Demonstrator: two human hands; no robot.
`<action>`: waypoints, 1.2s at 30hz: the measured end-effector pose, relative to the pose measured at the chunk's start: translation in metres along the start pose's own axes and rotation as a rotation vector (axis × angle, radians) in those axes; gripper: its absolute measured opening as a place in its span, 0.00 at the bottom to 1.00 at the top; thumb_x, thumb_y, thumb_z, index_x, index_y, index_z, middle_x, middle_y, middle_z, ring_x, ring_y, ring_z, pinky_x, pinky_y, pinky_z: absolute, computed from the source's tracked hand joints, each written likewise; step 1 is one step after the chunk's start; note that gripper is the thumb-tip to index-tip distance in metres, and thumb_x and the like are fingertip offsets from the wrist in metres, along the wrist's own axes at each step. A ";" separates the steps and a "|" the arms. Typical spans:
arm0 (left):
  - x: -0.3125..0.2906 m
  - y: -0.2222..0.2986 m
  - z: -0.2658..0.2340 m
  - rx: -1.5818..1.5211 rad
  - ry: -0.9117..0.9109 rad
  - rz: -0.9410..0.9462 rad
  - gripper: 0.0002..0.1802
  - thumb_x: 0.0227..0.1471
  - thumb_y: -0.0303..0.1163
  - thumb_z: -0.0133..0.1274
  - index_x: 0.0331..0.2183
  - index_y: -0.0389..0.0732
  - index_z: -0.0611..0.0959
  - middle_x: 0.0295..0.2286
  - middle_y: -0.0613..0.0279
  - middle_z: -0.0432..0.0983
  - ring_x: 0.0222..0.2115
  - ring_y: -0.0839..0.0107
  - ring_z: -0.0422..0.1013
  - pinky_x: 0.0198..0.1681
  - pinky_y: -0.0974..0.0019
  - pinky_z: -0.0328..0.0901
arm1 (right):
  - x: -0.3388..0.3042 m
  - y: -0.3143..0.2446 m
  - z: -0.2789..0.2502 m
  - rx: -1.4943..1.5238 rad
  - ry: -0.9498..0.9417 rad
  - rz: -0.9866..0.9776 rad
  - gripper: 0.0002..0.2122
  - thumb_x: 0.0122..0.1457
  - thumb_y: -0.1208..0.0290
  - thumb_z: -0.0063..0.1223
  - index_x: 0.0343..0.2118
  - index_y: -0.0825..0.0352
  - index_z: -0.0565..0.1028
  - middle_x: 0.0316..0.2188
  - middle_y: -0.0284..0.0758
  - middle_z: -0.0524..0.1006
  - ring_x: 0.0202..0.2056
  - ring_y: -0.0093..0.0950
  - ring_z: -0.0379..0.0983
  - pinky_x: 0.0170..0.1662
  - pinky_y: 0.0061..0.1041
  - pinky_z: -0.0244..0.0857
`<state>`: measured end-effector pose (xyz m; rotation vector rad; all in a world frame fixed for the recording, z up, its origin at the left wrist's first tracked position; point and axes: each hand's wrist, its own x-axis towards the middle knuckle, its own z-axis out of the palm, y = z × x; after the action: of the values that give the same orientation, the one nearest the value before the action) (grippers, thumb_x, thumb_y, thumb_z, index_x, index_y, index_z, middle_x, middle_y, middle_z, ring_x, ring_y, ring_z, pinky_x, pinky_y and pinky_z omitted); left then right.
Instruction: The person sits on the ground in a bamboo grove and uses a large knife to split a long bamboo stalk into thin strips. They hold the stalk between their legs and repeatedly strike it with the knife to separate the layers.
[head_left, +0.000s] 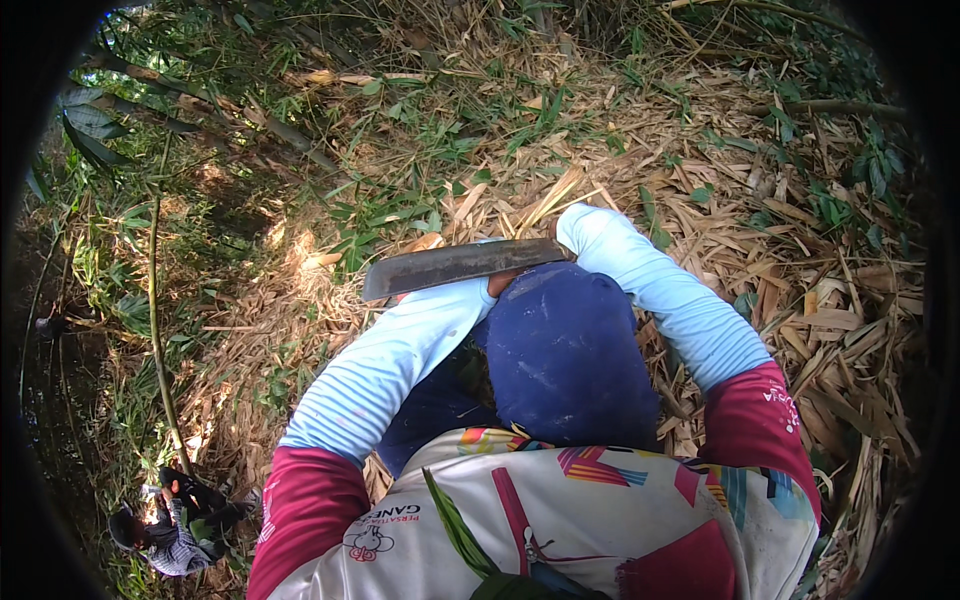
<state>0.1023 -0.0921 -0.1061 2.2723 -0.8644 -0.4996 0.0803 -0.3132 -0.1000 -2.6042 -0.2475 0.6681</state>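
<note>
A machete with a broad, dark, worn blade (460, 267) lies crosswise in front of my raised knee (570, 350), above my left forearm. Its base end meets the cuff of my right sleeve, where my right hand (575, 228) is bent in and closed on it; the handle and fingers are hidden. Only a small patch of my left hand (503, 282) shows, beneath the blade and against the knee. Its fingers are out of sight behind the dark blue trouser leg. Pale blue sleeves (375, 375) cover both forearms.
Dry bamboo leaves (720, 200) litter the ground, with green shoots (400, 215) among them. A thin upright stem (157, 300) and fallen stalks (290, 140) stand and lie to the left. Another person (180, 530) sits at the lower left. A long green leaf (458, 525) crosses my shirt.
</note>
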 end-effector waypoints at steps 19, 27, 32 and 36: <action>0.009 0.000 0.015 0.141 0.104 0.050 0.17 0.58 0.39 0.46 0.43 0.36 0.76 0.33 0.49 0.74 0.31 0.60 0.70 0.31 0.62 0.65 | -0.009 0.001 0.004 0.086 0.127 -0.098 0.14 0.43 0.59 0.65 0.30 0.63 0.79 0.30 0.45 0.78 0.36 0.46 0.76 0.39 0.35 0.69; 0.010 0.002 0.015 0.166 0.119 0.065 0.18 0.58 0.40 0.46 0.43 0.37 0.76 0.34 0.49 0.74 0.33 0.58 0.70 0.33 0.60 0.65 | -0.003 0.005 0.001 0.063 0.024 -0.079 0.14 0.43 0.60 0.65 0.30 0.63 0.79 0.30 0.45 0.78 0.36 0.46 0.75 0.39 0.35 0.69; 0.004 0.004 0.011 0.182 0.128 0.052 0.18 0.57 0.40 0.46 0.43 0.37 0.76 0.35 0.49 0.74 0.34 0.56 0.70 0.34 0.60 0.65 | -0.002 -0.001 0.000 0.010 0.023 -0.033 0.19 0.41 0.58 0.66 0.36 0.60 0.77 0.34 0.41 0.79 0.37 0.44 0.76 0.41 0.34 0.70; -0.001 0.007 0.004 0.202 0.127 0.039 0.18 0.57 0.40 0.46 0.43 0.38 0.76 0.36 0.49 0.74 0.35 0.55 0.70 0.35 0.59 0.65 | -0.004 0.002 0.000 0.056 0.004 -0.058 0.13 0.43 0.63 0.65 0.31 0.64 0.79 0.30 0.47 0.78 0.36 0.46 0.75 0.38 0.37 0.69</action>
<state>0.0956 -0.0972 -0.1039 2.4342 -0.9283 -0.2571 0.0774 -0.3160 -0.0991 -2.5352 -0.2973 0.6404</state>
